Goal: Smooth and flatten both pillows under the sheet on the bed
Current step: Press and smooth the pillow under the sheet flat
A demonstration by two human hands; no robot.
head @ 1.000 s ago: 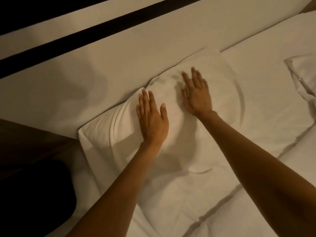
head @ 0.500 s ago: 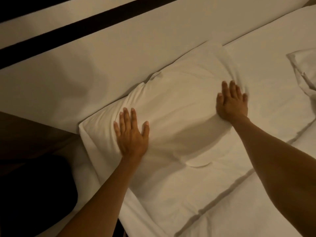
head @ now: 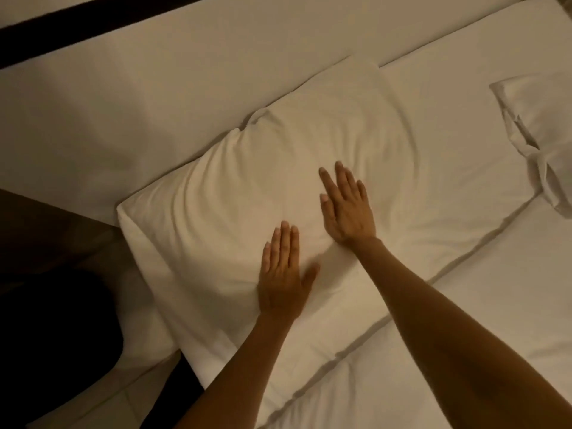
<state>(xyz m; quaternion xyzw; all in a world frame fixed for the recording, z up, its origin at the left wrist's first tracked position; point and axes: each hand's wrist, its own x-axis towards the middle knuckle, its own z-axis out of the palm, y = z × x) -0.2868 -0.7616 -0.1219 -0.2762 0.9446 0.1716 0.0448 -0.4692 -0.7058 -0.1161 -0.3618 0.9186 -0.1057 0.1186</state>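
Note:
A white pillow [head: 235,193] lies at the head of the bed against the pale headboard, its surface faintly creased. My left hand [head: 283,274] rests flat on its near middle, fingers stretched out and together. My right hand [head: 348,205] lies flat just beyond and to the right of it, fingers pointing up-left. Both palms press the fabric and hold nothing. A second white pillow [head: 544,125] sits crumpled at the far right edge, partly out of view. A folded white sheet [head: 464,320] edge runs diagonally below the near pillow.
The padded headboard [head: 185,88] with a dark band [head: 93,23] runs along the top. Dark floor and a black shape [head: 55,329] lie to the left of the bed's corner. Flat white bedding [head: 464,97] stretches between the two pillows.
Both hands have slid back inward from the pillow's left and right ends to its middle. The pillow's surface looks flatter than one second ago.

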